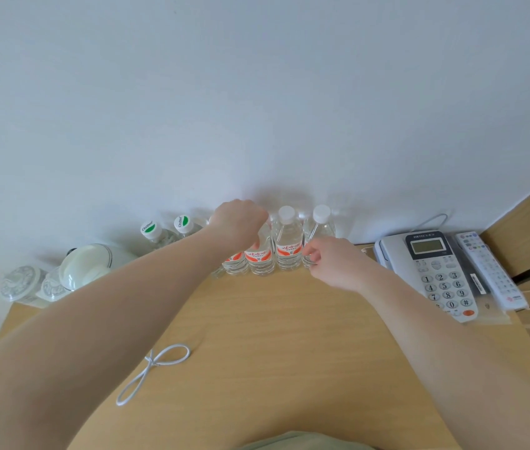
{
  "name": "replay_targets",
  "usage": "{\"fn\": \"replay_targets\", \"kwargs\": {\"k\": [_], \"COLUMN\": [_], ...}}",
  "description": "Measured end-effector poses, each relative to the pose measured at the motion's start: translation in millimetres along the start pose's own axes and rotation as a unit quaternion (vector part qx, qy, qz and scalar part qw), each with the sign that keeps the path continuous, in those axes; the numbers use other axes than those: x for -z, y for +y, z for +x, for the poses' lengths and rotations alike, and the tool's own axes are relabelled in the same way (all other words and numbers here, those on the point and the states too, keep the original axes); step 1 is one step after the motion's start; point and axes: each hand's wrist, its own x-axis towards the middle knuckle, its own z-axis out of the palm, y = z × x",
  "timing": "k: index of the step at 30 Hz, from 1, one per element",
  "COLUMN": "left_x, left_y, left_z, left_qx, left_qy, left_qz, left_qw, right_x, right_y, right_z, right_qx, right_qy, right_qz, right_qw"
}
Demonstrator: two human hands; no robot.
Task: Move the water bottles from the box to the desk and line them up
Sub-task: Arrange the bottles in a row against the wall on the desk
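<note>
Several clear water bottles with red labels and white caps stand in a row against the wall at the back of the wooden desk. My left hand is closed over the top of one bottle in the middle of the row. Beside it stands a bottle with its cap showing. My right hand grips the lower body of the rightmost bottle. The leftmost red-label bottle is mostly hidden behind my left forearm. The box is out of view.
Two green-capped bottles stand left of the row. A white kettle and two capped glasses sit at the back left. A phone and remote lie at right. A white cord lies on the desk.
</note>
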Motion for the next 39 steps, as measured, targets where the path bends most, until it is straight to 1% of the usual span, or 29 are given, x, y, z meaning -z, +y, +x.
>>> {"fn": "replay_targets", "kwargs": {"k": [5,12,18,23,26,30,39], "left_x": [4,7,6,-6,-13,-15,-23], "left_y": [1,-4,-29,-53,-63,-69,-71], "left_z": [4,5,-9,-19,-19,-19,-18], "left_qx": [0.002,-0.009,-0.006,0.015,0.016,0.021,0.015], "left_qy": [0.002,0.002,0.025,-0.007,-0.006,0.019,0.042], "left_qz": [0.025,0.001,0.006,0.009,-0.038,-0.097,-0.097], "left_qw": [1.000,1.000,1.000,1.000,0.999,0.995,0.994], "right_x": [1,1,-4,-14,-18,-20,-21], "right_y": [-5,-7,-16,-27,-32,-36,-47], "right_z": [-1,0,5,9,11,11,12], "right_qx": [-0.005,-0.009,-0.005,-0.001,-0.003,0.000,-0.006], "right_qy": [-0.004,-0.006,-0.007,-0.015,-0.015,-0.017,-0.027], "right_qz": [0.001,-0.004,-0.012,-0.019,-0.018,-0.033,-0.039], "right_qw": [1.000,1.000,1.000,1.000,1.000,0.999,0.999]}}
